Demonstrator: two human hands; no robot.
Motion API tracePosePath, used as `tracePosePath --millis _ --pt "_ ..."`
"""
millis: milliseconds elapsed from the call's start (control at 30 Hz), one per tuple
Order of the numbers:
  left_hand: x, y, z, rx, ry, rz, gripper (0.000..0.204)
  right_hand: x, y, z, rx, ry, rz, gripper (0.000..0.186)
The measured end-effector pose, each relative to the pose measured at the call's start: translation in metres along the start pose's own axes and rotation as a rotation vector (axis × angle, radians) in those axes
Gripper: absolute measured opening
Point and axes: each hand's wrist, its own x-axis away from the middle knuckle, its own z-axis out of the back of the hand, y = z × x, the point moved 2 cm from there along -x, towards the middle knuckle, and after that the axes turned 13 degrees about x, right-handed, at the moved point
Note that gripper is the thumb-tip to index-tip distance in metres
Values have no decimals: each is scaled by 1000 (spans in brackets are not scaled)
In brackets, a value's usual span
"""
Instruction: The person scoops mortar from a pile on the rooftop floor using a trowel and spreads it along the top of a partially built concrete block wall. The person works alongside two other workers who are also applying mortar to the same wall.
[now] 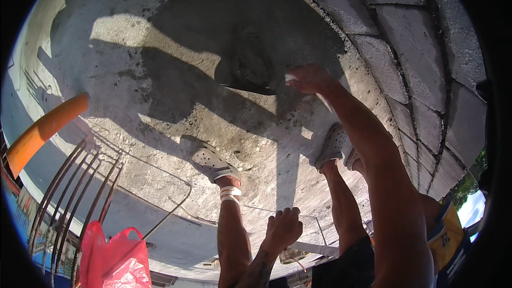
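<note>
My right hand (309,78) reaches forward over a dark, damp-looking patch of cement (229,10). Its fingers are closed, with a small white piece showing at them. Beside these fingers, a flat dark blade that looks like a trowel (246,77) lies against the patch, its near edge catching light. The grip itself is hidden by the hand and shadow. Lower down, near my legs, my left hand (284,228) is curled with knuckles up, and nothing shows in it. A grey clog (210,161) stands on the concrete to the left, under an ankle with a white band.
Rusty rebar rods (69,192) rise at the left, near a curved orange pipe (48,130) and a red plastic bag (114,258). Another grey clog (332,146) stands under my right arm. Pale stone slabs (408,48) with dark joints curve along the right.
</note>
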Motion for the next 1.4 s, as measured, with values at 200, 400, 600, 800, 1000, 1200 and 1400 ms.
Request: tracePosePath --millis 200,400,600,800,1000,1200,1400 --pt "-7 5 2 113 37 -90 32 45 -17 0 -309 123 -288 38" --pt "-10 11 -2 66 -36 -64 32 186 -80 -97 -662 78 -691 40" --pt "-3 21 10 54 33 -85 33 146 -38 -110 -588 47 -893 41" --pt "6 35 13 39 2 -138 32 -59 -96 -61 -500 215 -380 35" --pt "-3 17 11 39 45 -68 31 -73 -116 -4 -691 327 -380 44" --pt "-10 -4 1 64 80 -104 32 10 -99 57 -693 243 -337 31" --pt "-34 -35 0 208 61 -141 34 200 -54 145 -609 159 -291 34"
